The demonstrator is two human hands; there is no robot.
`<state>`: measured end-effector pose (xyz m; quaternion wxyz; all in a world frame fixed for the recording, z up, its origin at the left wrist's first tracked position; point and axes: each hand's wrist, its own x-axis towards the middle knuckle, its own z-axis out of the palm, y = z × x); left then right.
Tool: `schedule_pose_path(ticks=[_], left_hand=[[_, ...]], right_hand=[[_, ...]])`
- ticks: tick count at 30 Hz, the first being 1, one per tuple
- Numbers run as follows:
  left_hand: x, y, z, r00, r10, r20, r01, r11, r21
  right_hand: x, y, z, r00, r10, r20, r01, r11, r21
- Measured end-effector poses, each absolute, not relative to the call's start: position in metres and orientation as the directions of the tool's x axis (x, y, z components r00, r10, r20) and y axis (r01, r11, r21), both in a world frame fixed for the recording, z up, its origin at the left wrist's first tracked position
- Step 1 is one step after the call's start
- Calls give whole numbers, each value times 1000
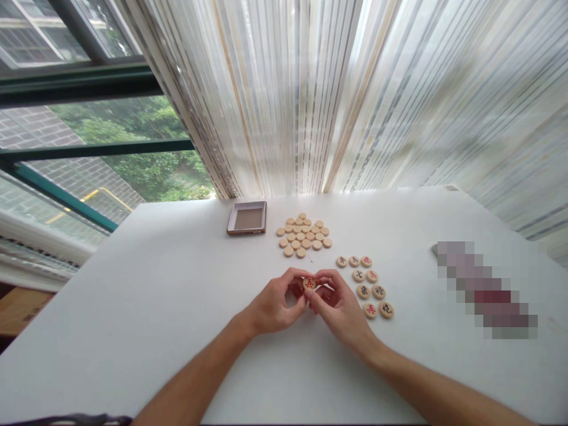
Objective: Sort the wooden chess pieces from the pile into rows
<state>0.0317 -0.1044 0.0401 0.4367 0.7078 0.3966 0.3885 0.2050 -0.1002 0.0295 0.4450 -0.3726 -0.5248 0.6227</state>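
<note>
A round wooden Chinese chess piece with a red character faces up between my two hands. My left hand pinches it from the left with thumb and forefinger. From the other side, my right hand grips the same piece, its thumb at the lower edge. Just right of my right hand lie several face-up chess pieces in short rows, some marked in red, others in black. Beyond my hands, a cluster of blank-side-up chess pieces is spread on the white table.
A shallow open box stands at the table's far edge, left of the cluster. A pixelated, blurred-out long object lies on the right. Striped curtains hang behind the table, with a window at the left.
</note>
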Motion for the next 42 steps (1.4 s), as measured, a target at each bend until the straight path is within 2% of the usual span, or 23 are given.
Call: schedule_pose_path(ticks=[9, 15, 20, 24, 29, 33, 35, 39, 42], left_hand=[[30, -106, 41, 382, 893, 237, 367, -382, 848], [28, -103, 36, 352, 911, 213, 422, -358, 833], [22, -96, 33, 239, 939, 249, 490, -338, 804], [21, -91, 32, 175, 935, 309, 574, -351, 739], [24, -90, 31, 319, 870, 377, 655, -489, 575], [34, -92, 34, 372, 853, 367, 671, -520, 529], [46, -91, 38, 398, 843, 362, 665, -536, 519], [80, -83, 48, 425, 804, 415, 644, -591, 486], [100, -75, 49, 363, 806, 467, 662, -576, 479]], right_hand=[[204, -102, 33, -309, 951, -22, -138, -68, -988], [204, -100, 33, -274, 962, -23, -103, -53, -993], [203, -102, 33, -269, 963, -6, -110, -37, -993], [202, -113, 40, -253, 962, 102, -34, 97, -995], [217, -96, 76, -151, 939, 309, -23, 309, -951], [257, -37, 95, -198, 911, 360, 131, 389, -912], [281, -2, 85, -119, 920, 374, 169, 389, -905], [318, 48, 42, 170, 934, 315, 219, 276, -936], [329, 59, 19, 196, 938, 286, 261, 231, -937]])
